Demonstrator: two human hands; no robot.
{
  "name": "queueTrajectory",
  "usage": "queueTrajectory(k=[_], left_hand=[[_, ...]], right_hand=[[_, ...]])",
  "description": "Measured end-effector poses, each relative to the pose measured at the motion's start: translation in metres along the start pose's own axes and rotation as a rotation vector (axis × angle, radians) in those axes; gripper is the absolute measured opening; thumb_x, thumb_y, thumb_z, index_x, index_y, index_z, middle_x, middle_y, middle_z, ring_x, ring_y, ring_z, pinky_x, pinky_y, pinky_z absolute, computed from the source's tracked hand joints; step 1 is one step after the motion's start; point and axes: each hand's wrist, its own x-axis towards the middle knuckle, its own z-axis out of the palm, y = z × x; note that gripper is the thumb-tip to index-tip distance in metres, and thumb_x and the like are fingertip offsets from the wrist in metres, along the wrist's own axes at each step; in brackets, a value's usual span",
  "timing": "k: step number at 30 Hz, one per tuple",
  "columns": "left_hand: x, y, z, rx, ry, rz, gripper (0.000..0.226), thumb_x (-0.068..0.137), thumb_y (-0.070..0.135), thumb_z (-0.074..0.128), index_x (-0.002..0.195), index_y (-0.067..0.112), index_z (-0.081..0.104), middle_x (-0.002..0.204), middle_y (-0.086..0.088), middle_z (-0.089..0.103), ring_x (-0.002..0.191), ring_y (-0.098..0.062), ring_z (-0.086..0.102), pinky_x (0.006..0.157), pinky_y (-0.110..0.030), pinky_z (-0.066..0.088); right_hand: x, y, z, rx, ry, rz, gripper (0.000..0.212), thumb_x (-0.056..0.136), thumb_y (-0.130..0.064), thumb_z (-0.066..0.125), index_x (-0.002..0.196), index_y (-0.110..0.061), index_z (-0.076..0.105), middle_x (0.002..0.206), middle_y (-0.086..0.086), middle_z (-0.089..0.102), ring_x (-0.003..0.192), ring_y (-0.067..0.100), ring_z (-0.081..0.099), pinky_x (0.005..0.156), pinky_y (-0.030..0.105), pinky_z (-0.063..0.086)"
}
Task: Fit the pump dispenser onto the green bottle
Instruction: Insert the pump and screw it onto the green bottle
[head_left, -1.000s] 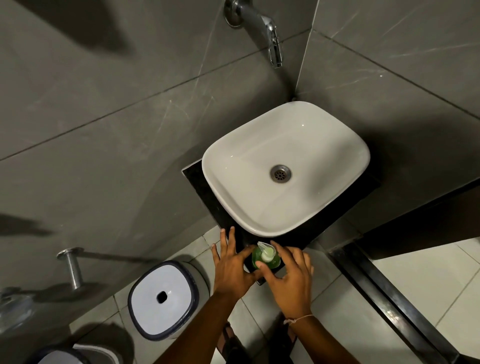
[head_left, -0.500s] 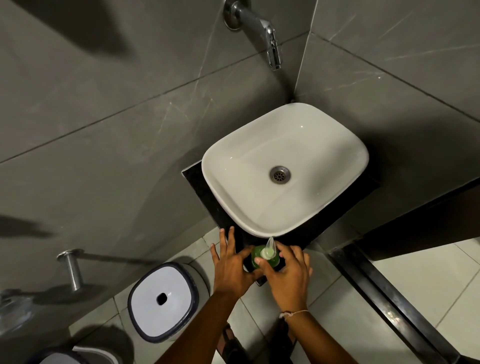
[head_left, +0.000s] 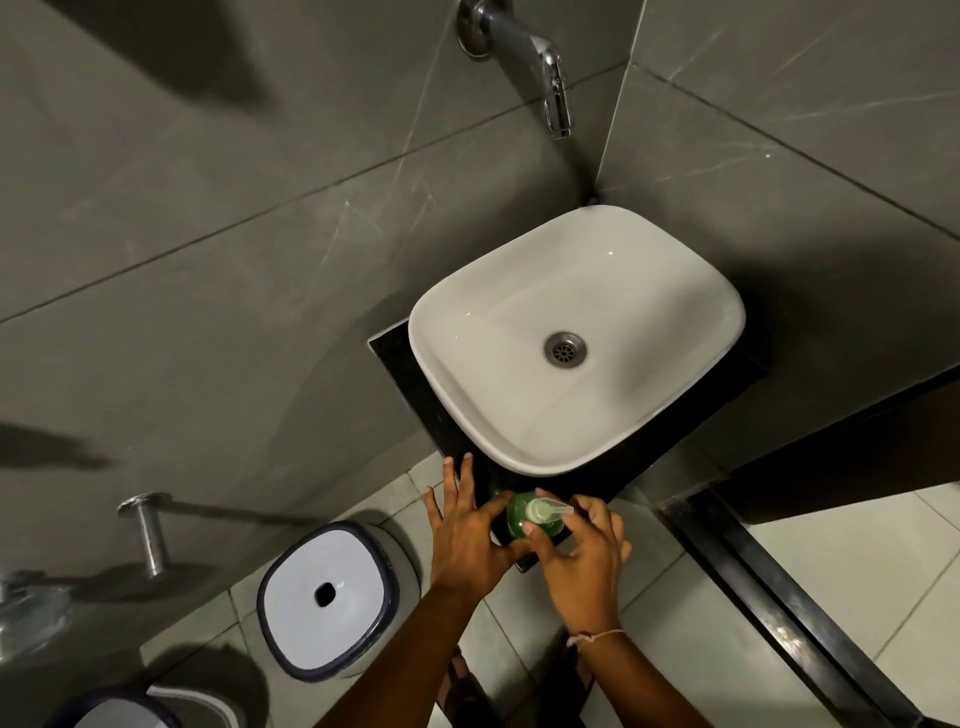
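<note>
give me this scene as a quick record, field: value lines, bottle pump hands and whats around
green bottle: upright on the black counter, at its near corner
pump dispenser: on the bottle top, nozzle pointing right
left hand: against the bottle's left side
right hand: fingers around the pump
sink: white, empty, behind the bottle
tap: wall-mounted, no water running
bin: white lid, on the floor at left

pump dispenser (head_left: 543, 509) nozzle swung rightward (earlier toward the basin), right hand (head_left: 584, 558) fingers regripped

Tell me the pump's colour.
Translucent whitish pump on the green bottle, seen in the head view.
</note>
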Motion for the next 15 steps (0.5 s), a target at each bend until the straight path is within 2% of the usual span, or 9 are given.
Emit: queueTrajectory(k=[2,5,7,9,11,12,15], left_hand=[[0.0,0.0,0.0,0.005,-0.002,0.002,0.063,0.069,0.069,0.062,0.125,0.039,0.057,0.163,-0.005,-0.004,0.145,-0.023,-0.026,0.116,-0.058,-0.008],[0.001,0.001,-0.001,-0.026,0.026,0.004,0.064,0.068,0.07,0.055,0.124,0.038,0.059,0.163,-0.006,0.0,0.145,-0.022,-0.025,0.116,-0.059,-0.007],[0.001,0.001,-0.002,-0.031,0.039,0.007,0.066,0.067,0.071,0.05,0.123,0.038,0.06,0.163,-0.006,0.002,0.146,-0.022,-0.024,0.116,-0.06,-0.005],[0.001,0.0,-0.002,-0.027,0.031,0.007,0.066,0.067,0.072,0.051,0.123,0.038,0.06,0.163,-0.006,0.001,0.146,-0.022,-0.024,0.116,-0.06,-0.005],[0.001,-0.001,-0.001,-0.017,0.011,0.004,0.065,0.068,0.072,0.056,0.124,0.039,0.058,0.163,-0.005,-0.002,0.145,-0.022,-0.025,0.116,-0.06,-0.006],[0.001,-0.001,-0.001,-0.009,0.002,0.003,0.065,0.068,0.071,0.06,0.124,0.039,0.058,0.162,-0.004,-0.003,0.145,-0.022,-0.026,0.116,-0.06,-0.007],[0.003,0.0,-0.001,-0.001,-0.012,-0.007,0.065,0.067,0.069,0.067,0.125,0.041,0.057,0.162,-0.003,-0.006,0.144,-0.021,-0.028,0.116,-0.058,-0.009]], right_hand=[[0.004,-0.003,0.001,-0.007,0.025,0.043,0.033,0.06,-0.035,0.086,0.089,-0.026,0.072,0.105,-0.001,0.059,0.108,0.027,0.049,0.085,0.037,0.028],[0.009,-0.012,0.003,-0.032,0.046,0.084,0.037,0.056,-0.042,0.086,0.08,-0.025,0.064,0.095,-0.004,0.057,0.101,0.024,0.049,0.081,0.037,0.03],[0.009,-0.012,0.002,-0.033,0.032,0.073,0.04,0.057,-0.047,0.084,0.086,-0.026,0.064,0.098,-0.004,0.057,0.103,0.022,0.048,0.081,0.037,0.03],[0.007,-0.007,-0.001,-0.024,-0.021,0.017,0.044,0.063,-0.05,0.08,0.102,-0.035,0.067,0.105,-0.008,0.053,0.108,0.016,0.042,0.083,0.035,0.025],[0.005,-0.002,-0.005,-0.015,-0.063,-0.057,0.044,0.07,-0.046,0.077,0.112,-0.045,0.065,0.106,-0.013,0.047,0.109,0.012,0.037,0.084,0.033,0.022],[0.006,-0.001,-0.006,-0.005,-0.059,-0.069,0.042,0.071,-0.041,0.078,0.111,-0.044,0.067,0.104,-0.014,0.046,0.109,0.015,0.039,0.084,0.034,0.023],[0.013,-0.005,-0.003,-0.005,0.0,-0.009,0.034,0.061,-0.028,0.086,0.093,-0.032,0.075,0.098,-0.013,0.049,0.107,0.024,0.047,0.083,0.037,0.027]])
